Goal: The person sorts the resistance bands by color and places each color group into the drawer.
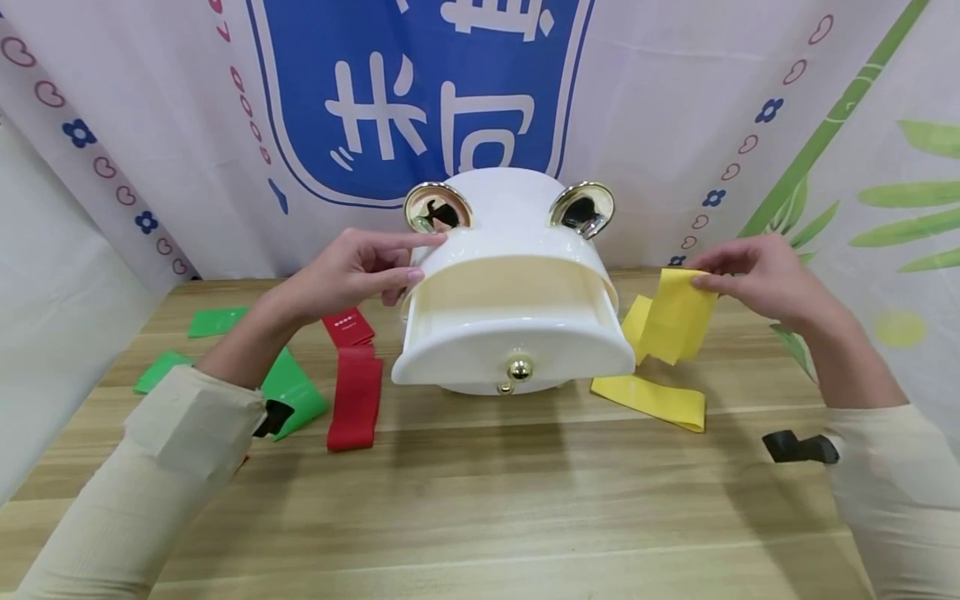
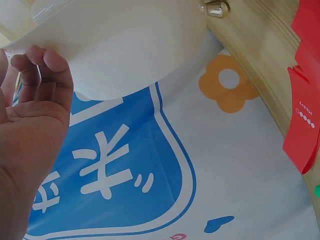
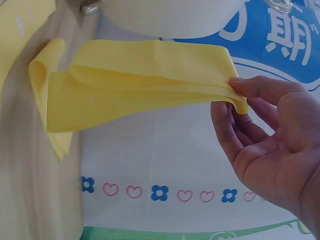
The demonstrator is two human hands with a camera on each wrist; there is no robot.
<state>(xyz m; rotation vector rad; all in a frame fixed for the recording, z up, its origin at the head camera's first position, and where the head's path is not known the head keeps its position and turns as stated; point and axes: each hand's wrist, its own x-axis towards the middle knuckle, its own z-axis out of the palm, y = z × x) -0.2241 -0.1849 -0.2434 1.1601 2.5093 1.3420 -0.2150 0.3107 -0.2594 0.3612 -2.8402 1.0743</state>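
Observation:
A white frog-shaped box (image 1: 502,212) with gold-rimmed eyes stands in the middle of the table, its drawer (image 1: 480,352) pulled out toward me. My left hand (image 1: 352,271) touches the box's left side, index finger stretched along its hood and thumb by the rim; in the left wrist view its other fingertips (image 2: 55,60) lie against the white shell. Right of the box, my right hand (image 1: 765,275) pinches a folded yellow resistance band (image 1: 678,317) between thumb and fingers, holding it above the table. A second yellow band (image 1: 656,402) lies below it.
Red bands (image 1: 356,400) lie left of the box, one marked "Heavy" in the left wrist view. Green bands (image 1: 294,392) lie farther left, partly behind my left forearm. A printed cloth (image 1: 637,100) hangs behind the wooden table (image 1: 510,508).

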